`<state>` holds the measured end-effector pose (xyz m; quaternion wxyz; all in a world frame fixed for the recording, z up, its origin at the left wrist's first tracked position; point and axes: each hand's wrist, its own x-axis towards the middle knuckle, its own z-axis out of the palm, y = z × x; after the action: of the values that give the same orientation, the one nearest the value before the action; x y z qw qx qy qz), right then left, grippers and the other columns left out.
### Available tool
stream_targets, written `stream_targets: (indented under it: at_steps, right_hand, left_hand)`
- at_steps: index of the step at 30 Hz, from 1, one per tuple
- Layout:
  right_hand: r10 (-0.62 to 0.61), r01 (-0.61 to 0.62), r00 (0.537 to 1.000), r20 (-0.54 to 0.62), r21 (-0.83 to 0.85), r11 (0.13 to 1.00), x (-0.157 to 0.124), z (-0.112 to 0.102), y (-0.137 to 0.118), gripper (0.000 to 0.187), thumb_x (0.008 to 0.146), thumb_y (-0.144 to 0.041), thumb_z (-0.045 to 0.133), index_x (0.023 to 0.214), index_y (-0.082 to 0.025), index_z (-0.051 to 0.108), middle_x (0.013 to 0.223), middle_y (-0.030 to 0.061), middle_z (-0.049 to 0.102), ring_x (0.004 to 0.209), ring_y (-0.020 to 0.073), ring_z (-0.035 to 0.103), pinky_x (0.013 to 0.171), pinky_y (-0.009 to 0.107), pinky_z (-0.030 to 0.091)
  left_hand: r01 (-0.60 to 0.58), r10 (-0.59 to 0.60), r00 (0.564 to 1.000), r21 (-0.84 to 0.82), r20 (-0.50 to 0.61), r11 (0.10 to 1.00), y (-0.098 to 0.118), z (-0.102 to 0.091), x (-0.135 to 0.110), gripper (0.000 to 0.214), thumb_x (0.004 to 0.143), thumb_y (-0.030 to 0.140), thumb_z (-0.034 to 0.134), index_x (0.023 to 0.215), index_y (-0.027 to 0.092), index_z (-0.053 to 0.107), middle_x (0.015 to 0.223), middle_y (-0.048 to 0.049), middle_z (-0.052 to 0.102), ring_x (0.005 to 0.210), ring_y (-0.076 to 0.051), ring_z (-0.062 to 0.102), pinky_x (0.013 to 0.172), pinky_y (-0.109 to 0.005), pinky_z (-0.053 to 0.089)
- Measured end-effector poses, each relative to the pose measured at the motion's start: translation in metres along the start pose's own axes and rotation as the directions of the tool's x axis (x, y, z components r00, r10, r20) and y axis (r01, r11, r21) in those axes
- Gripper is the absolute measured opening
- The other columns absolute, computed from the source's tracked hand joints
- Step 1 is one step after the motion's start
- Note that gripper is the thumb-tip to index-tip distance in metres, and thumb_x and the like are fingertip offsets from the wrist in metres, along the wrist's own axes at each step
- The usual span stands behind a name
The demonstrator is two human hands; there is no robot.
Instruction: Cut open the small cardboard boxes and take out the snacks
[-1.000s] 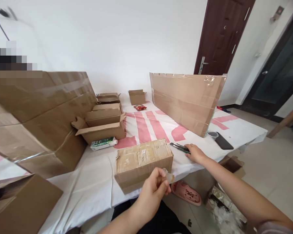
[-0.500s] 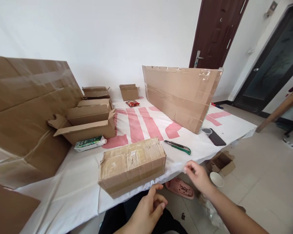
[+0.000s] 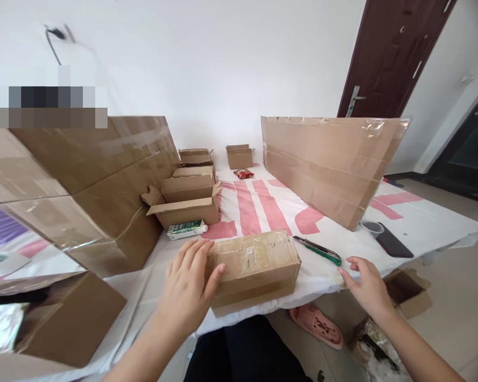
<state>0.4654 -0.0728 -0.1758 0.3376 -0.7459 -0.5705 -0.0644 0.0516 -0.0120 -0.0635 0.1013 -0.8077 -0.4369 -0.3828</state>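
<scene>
The taped carton (image 3: 258, 268) is located at the near edge of the white cloth (image 3: 147, 289), directly in front of the person and between the two hands; its long axis runs left to right across the view, with the right end set slightly farther away. The left hand (image 3: 191, 273) is the nearer: it rests on the carton's left end, palm down, thumb spread wide from the extended fingers. The right hand (image 3: 368, 289) is apart from the carton, on its right side, with fingers loosely bent, a narrow gap between thumb and forefinger, and no item visible in it. The utility knife (image 3: 321, 252) lies between the right hand and the carton, its green handle end just beside the right fingertips and its blade end directed away toward the carton's far right corner; contact between fingertips and handle cannot be confirmed. Materials: the carton is a rectangular block of brown corrugated board, its top covered with glossy, wrinkled clear tape and its edges scuffed. The knife has a smooth, slim, slightly curved body with a dark metal section. The cloth is thin, creased fabric printed with pink bands
</scene>
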Motion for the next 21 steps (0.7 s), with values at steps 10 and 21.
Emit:
stream_targets:
  at_steps: [10, 21]
  right_hand:
    - [-0.288, 0.281, 0.956, -0.05, 0.434, 0.856, 0.036, -0.033, -0.104, 0.02, 0.094, -0.041, 0.048, 0.095, -0.023, 0.057, 0.091, 0.0074, 0.066, 0.085, 0.0214, 0.063, 0.078, 0.034, 0.052]
    - [-0.594, 0.559, 0.382, 0.708, 0.335, 0.758, 0.077, -0.024, -0.23, 0.039, 0.101, -0.036, 0.034, 0.112, -0.018, 0.068, 0.115, 0.0112, 0.071, 0.104, 0.0258, 0.065, 0.089, 0.038, 0.048]
  left_hand:
    - [-0.282, 0.346, 0.932, -0.386, 0.106, 0.878, 0.021, -0.016, -0.03, 0.015, 0.096, 0.017, 0.047, 0.09, 0.02, 0.06, 0.09, -0.0076, 0.066, 0.087, -0.021, 0.062, 0.078, -0.033, 0.053]
    - [-0.339, 0.334, 0.937, 0.043, 0.101, 0.94, 0.024, 0.012, -0.033, 0.029, 0.093, 0.013, 0.05, 0.122, 0.013, 0.057, 0.115, -0.0132, 0.066, 0.089, -0.024, 0.061, 0.076, -0.038, 0.054]
